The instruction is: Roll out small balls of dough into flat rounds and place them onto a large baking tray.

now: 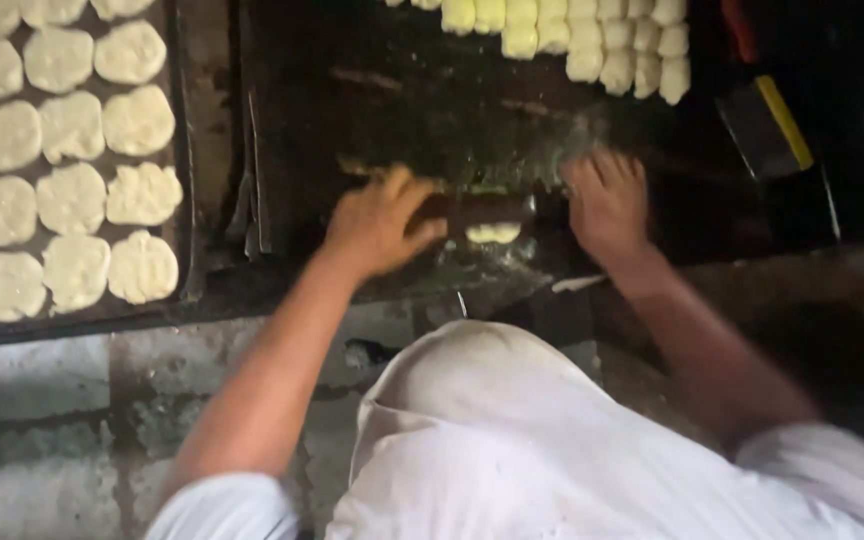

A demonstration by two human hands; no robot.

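The dough piece (493, 233) lies pale on the dark work board (352, 90), under a dark rolling pin (477, 208); the left hand (380, 225) curls its fingers over the pin's left end; the right hand (607, 205) presses at the right end, fingers spread (blurred). Even pressure from both palms would, I judge, keep the round flat; rows of cut dough lumps (572, 35) wait beyond; a tray (184, 150) of flattened rounds (72, 195) sits left.
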